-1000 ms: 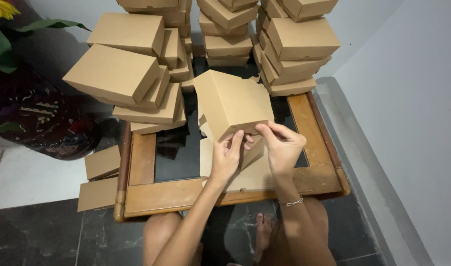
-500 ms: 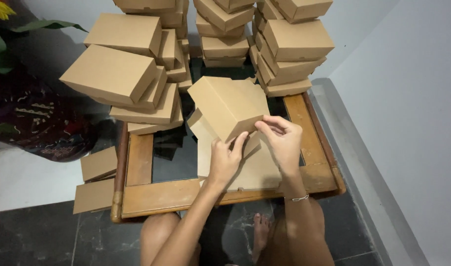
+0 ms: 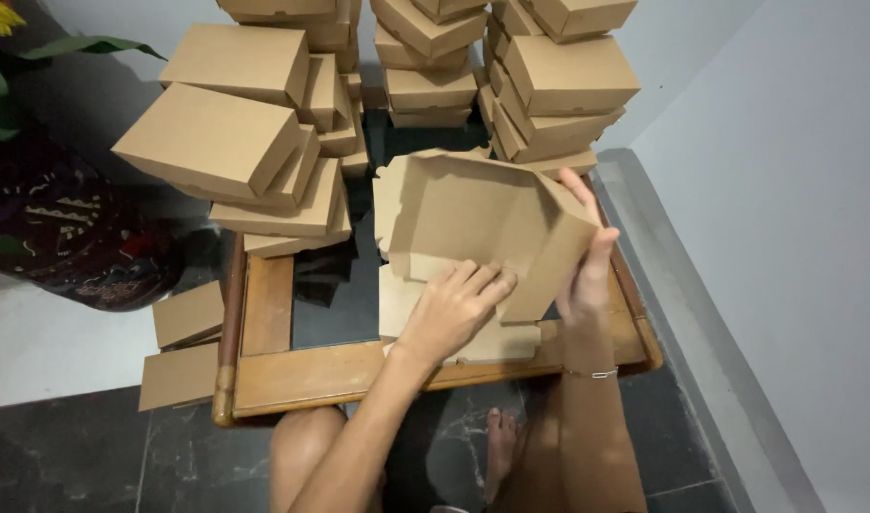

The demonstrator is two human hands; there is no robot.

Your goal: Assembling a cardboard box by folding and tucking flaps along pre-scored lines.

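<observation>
The left hand (image 3: pixel 454 309) presses flat, fingers together, on the half-folded cardboard box (image 3: pixel 473 223) over the wooden table (image 3: pixel 293 370) — the right hand (image 3: pixel 582 256) seemingly clasps its raised side wall. Behind rise stacks of finished boxes (image 3: pixel 549 85).

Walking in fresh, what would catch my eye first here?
First, the half-folded brown cardboard box in the middle, with the left hand pressing on its lower flap and the right hand gripping its right side. Behind it, tall leaning stacks of finished boxes crowd the back of the low wooden table, and flat cardboard sheets lean by its left edge.
</observation>
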